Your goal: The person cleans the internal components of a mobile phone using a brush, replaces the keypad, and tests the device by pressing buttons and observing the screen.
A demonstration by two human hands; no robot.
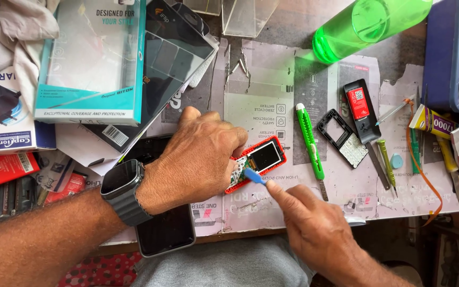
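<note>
A small red-framed phone (261,158) with its front cover off lies on the work mat, its screen and circuit board showing. My left hand (200,154), a dark watch on its wrist, rests on the phone's lower half and pins it down. My right hand (314,226) pinches a small blue plastic pick (254,176) whose tip touches the board at the phone's lower edge. A black front frame with a white keypad (341,139) and a black back cover (361,109) lie to the right of the phone.
A green utility knife (309,141), a green-handled screwdriver (386,159), tweezers and a glue tube (434,122) lie to the right. A green bottle (367,24) and a blue tool bin (447,58) stand at the back right. Boxes pile at the left; a dark smartphone (167,231) sits at the front edge.
</note>
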